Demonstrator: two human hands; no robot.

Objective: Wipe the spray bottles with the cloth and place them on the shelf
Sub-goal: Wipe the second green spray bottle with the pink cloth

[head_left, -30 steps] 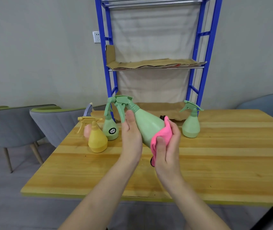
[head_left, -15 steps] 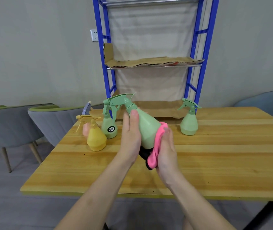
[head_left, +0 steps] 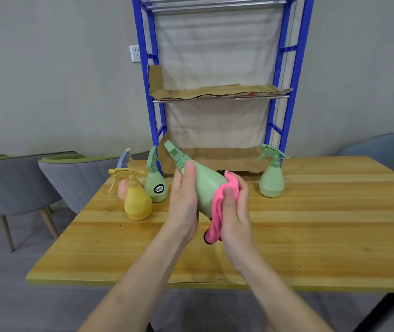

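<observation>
My left hand (head_left: 183, 202) grips a light green spray bottle (head_left: 205, 185), tilted with its nozzle pointing up and to the left above the table. My right hand (head_left: 235, 212) holds a pink cloth (head_left: 220, 207) pressed against the bottle's lower right side. On the wooden table (head_left: 311, 231) stand a yellow spray bottle (head_left: 136, 200), a green bottle with a black label (head_left: 155, 185) and another green bottle (head_left: 271, 178) at the right. A pink bottle with a bluish trigger (head_left: 122, 185) is mostly hidden behind the yellow one. The blue shelf (head_left: 217, 92) rises behind the table.
Cardboard sheets line the shelf levels (head_left: 215, 159). Grey chairs with green trim (head_left: 71, 178) stand to the left of the table, and a blue-grey chair (head_left: 387, 152) is at the right. A wall socket (head_left: 135, 53) sits left of the shelf.
The held bottle has been turned so its trigger now faces away, and the cloth has slid up over its lower side. The bottles on the table have not moved.
</observation>
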